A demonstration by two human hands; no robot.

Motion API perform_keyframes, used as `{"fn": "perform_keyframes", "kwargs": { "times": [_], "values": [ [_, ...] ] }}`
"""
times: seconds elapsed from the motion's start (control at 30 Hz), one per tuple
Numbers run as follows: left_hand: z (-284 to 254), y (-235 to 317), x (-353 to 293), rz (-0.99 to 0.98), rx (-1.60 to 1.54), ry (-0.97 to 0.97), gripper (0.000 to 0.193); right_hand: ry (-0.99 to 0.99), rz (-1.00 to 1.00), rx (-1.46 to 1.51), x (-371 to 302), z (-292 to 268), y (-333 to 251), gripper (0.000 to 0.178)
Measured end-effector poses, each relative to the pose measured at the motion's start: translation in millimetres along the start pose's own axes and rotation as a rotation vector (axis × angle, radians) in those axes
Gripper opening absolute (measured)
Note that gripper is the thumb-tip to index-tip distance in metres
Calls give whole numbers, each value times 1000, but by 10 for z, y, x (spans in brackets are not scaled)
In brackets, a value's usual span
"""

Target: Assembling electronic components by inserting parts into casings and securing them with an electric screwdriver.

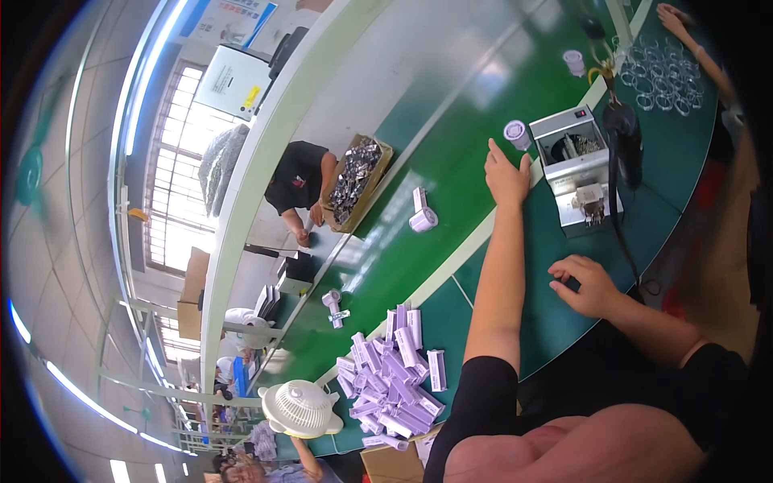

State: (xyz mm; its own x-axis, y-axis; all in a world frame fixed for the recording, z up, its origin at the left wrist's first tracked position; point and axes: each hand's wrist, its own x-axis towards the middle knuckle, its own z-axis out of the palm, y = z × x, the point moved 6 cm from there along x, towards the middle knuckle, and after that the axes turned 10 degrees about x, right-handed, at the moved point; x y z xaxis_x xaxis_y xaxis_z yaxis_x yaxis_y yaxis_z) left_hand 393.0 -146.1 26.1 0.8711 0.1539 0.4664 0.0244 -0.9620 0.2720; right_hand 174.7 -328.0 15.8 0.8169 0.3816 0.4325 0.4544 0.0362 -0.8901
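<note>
My left hand (507,175) reaches out over the green conveyor belt (475,137), its fingers apart and nothing held. Just beyond its fingertips stands a round white-and-purple plastic part (516,134). My right hand (586,287) is over the dark green worktable (539,314), fingers curled around a small black piece (572,283) that is mostly hidden. Between the hands and the far side sits a grey screw feeder (573,165) with a bowl of small metal pieces. A black powered screwdriver (622,141) hangs beside it, its cord trailing down.
Purple plastic housings (390,378) lie heaped at lower left, beside a white fan (300,409). Assembled parts (423,213) rest on the belt. Clear rings (660,76) cluster at upper right near another person's hand. A co-worker across the belt handles a box of metal pieces (354,181).
</note>
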Motion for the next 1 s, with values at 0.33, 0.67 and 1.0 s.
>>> {"fn": "perform_keyframes", "kwargs": {
  "times": [0.33, 0.67, 1.0],
  "values": [
    [235, -226, 117, -105, -136, -36, 65, -10, -15, -22, 36, 43, -33, 21],
    [157, -218, 59, -147, -262, 42, 54, -9, -5, -40, 73, 41, -8, 22],
    [0, -258, -140, -248, -328, 27, 56, -4, 18, -59, 135, 59, -239, 20]
  ]
}}
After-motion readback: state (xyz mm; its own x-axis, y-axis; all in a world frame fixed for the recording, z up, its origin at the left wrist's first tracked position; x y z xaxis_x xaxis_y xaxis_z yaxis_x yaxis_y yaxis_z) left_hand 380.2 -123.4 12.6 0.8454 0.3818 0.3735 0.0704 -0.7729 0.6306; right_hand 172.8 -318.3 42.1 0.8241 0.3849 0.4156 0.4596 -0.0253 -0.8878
